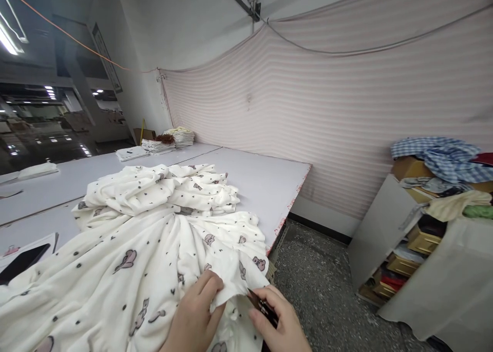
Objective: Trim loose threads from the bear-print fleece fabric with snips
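Observation:
White plush fabric (154, 249) with grey-pink animal prints and small dark spots lies bunched over the table's near side. My left hand (198, 308) is closed on a fold of it, thumb and fingers pinching the edge close to the table's right side. Just to the right, my right hand (279, 318) grips a pair of dark snips (264, 308). Their tip points left and meets the fabric edge beside my left fingers. Part of the snips is hidden by my right fingers.
A pale table (265, 172) extends behind the fabric, bearing folded white stacks (157, 145) and a dark phone-like slab (25, 264). Right of it are speckled floor (319, 270) and a cabinet (379, 229) piled with cloth. A striped pink sheet (327, 111) hangs along the wall.

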Demonstrator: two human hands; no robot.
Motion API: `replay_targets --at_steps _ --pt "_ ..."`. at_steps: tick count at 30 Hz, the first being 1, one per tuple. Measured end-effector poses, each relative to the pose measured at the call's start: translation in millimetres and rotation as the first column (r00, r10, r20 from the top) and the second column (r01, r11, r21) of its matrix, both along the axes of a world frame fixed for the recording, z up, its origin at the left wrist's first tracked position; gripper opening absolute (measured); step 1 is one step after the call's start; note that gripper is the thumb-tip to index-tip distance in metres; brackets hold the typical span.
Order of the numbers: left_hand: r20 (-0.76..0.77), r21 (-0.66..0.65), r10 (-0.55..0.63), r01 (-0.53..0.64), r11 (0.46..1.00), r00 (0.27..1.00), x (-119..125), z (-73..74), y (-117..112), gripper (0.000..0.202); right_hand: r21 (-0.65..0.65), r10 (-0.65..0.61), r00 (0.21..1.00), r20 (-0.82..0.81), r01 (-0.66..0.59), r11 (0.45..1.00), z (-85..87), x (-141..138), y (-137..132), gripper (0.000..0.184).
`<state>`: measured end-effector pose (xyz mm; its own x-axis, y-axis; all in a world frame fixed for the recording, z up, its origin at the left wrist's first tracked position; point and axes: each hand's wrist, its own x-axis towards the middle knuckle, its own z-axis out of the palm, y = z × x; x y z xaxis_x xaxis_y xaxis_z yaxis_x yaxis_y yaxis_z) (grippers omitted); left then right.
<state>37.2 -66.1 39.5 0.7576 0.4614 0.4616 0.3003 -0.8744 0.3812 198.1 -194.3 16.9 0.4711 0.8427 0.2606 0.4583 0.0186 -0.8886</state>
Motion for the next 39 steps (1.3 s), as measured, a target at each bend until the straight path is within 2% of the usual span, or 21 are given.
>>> replay_targets --at_steps 6,11,14,18,22,26,29,31,32,35,39 --pt "-0.008 0.041 -0.04 0.04 0.998 0.999 -1 -2.1 0 0.017 0.011 0.136 0.989 0.061 -0.137 0.99 22.7 -5 5 0.023" --pt "-0.035 0.023 -0.02 0.021 1.0 0.999 0 -0.8 0 0.019 -0.029 0.152 0.986 0.064 -0.151 0.988 30.3 -5 9 0.019" --pt "-0.038 0.007 -0.017 0.018 1.0 0.999 0 1.6 0 0.017 -0.023 0.124 0.992 0.025 -0.123 0.992 26.6 -5 9 0.021" --pt "-0.012 -0.028 -0.02 0.02 0.999 1.0 0 6.2 0 0.013 0.066 0.044 0.999 -0.028 -0.042 0.997 16.0 -7 8 0.021" --pt "0.001 -0.057 -0.041 0.041 0.998 0.999 3 10.9 -1 0.01 0.133 0.088 0.996 -0.003 -0.087 0.987 9.7 -9 10 0.024" --pt "0.004 -0.089 -0.034 0.034 0.995 0.999 6 11.8 -3 0.009 0.118 0.1 0.995 -0.018 -0.097 0.988 7.8 -11 12 0.022" --pt "-0.005 -0.159 -0.015 0.014 0.987 1.0 8 14.3 -4 0.007 0.118 0.021 1.0 -0.003 -0.02 0.993 2.6 -12 17 0.023" --pt "-0.054 -0.282 0.017 -0.031 0.959 0.998 8 21.2 -2 0.007 0.111 -0.045 0.999 0.016 0.043 0.993 -1.4 -11 24 0.017" --pt "-0.087 -0.37 0.017 -0.048 0.928 0.996 8 26.3 -1 0.007 0.101 -0.068 0.998 0.016 0.066 0.993 -2.9 -10 28 0.012" --pt "-0.152 -0.62 -0.012 -0.086 0.78 0.988 7 43.7 5 0.014 0.095 -0.108 0.993 -0.04 0.112 0.989 -3.4 -9 40 0.014" --pt "-0.125 -0.772 -0.008 -0.092 0.629 0.992 8 54.9 12 0.022 0.23 -0.067 0.992 -0.11 0.091 0.969 1.3 -16 42 0.017"
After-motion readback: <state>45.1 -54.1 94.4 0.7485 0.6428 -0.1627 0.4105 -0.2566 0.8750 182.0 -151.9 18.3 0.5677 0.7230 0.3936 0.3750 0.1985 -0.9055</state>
